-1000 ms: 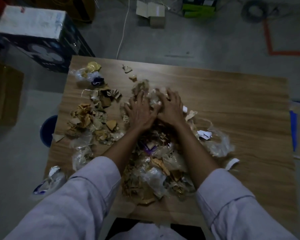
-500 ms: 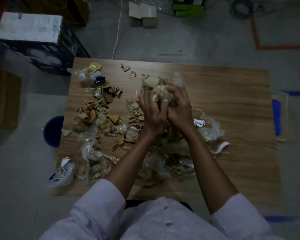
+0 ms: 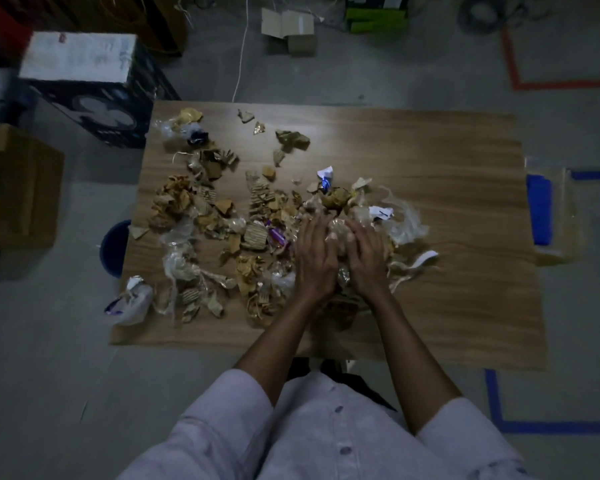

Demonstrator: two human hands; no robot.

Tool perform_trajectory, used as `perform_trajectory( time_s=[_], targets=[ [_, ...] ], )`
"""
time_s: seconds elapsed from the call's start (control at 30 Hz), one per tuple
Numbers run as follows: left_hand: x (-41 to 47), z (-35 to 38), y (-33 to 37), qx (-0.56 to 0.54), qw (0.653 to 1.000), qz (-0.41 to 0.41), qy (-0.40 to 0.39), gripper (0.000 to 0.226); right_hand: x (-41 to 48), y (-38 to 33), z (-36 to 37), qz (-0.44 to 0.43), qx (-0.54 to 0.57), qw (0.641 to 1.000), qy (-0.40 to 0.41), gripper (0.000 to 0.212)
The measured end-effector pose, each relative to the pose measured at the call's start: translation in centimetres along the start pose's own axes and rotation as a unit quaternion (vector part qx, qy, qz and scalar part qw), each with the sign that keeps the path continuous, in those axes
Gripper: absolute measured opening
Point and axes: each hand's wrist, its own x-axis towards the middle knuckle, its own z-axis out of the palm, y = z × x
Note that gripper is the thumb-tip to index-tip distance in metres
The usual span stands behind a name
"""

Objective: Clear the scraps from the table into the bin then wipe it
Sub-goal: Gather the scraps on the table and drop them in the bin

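Observation:
Torn cardboard, paper and clear plastic scraps (image 3: 222, 216) lie spread over the left and middle of the wooden table (image 3: 465, 202). My left hand (image 3: 314, 258) and my right hand (image 3: 368, 258) press side by side, palms down, fingers curled, on a clump of crumpled plastic and paper scraps (image 3: 340, 233) near the table's middle. A blue bin (image 3: 113, 247) stands on the floor under the table's left edge, partly hidden by it. No cloth can be made out on the table.
A dark box with a white top (image 3: 84, 81) and a brown cardboard box (image 3: 14, 185) stand on the floor to the left. A blue item in a clear bag (image 3: 541, 209) lies off the right edge. A crumpled wrapper (image 3: 129, 299) hangs over the front left corner.
My hands lifted a clump of scraps from the far middle, then came down nearer and to the right, now pressing on scraps on the table. More scraps lie scattered to the left.

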Motion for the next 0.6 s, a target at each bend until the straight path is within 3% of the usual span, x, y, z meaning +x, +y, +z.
perform_trajectory(
  time_s=[0.1,0.27,0.43,0.53,0.6],
  targets=[
    [0.0,-0.1,0.3,0.056,0.998,0.03,0.022,0.055,0.2,-0.7,-0.9,-0.062,-0.008,0.996,0.063,0.042],
    [-0.9,-0.8,0.5,0.114,0.993,0.014,-0.012,0.057,-0.1,-0.7,-0.7,-0.047,-0.041,0.998,0.017,0.052],
    [-3.7,-3.2,0.9,0.09,0.991,0.018,0.101,0.05,-1.9,-2.1,-1.4,-0.1,-0.072,0.987,0.106,0.049],
    [-7.7,-4.1,-1.6,0.061,0.978,0.005,0.202,0.048,-5.6,-2.9,-0.3,-0.186,-0.087,0.976,0.075,0.046],
    [-10.3,-4.7,-4.1,0.106,0.959,-0.047,0.26,0.053,-8.3,-3.0,1.3,-0.244,-0.096,0.965,0.019,0.044]
  ],
)
